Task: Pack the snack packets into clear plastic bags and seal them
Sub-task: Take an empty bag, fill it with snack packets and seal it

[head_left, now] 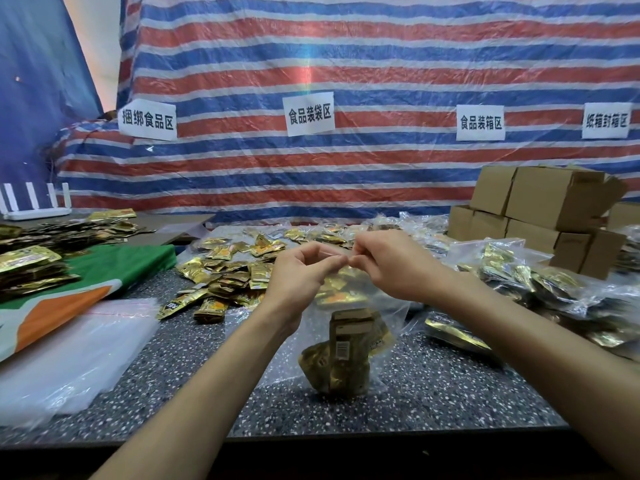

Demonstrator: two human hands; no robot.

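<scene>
Sealing looks to be in hand: the left hand (298,271) and right hand (391,265) hold the clear plastic bag (277,358) upright, gold foil snack packets (343,355) sagging to the speckled grey surface (173,375), fingers (325,263) pinched on its top edge, which next needs pressing shut along its length.

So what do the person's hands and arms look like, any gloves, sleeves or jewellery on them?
Nothing is worn on them. The left hand and right hand have no gloves, and no ring, watch or bracelet shows. The left forearm and right forearm are uncovered all the way to the bottom edge of the picture, so no sleeve is in view.
</scene>
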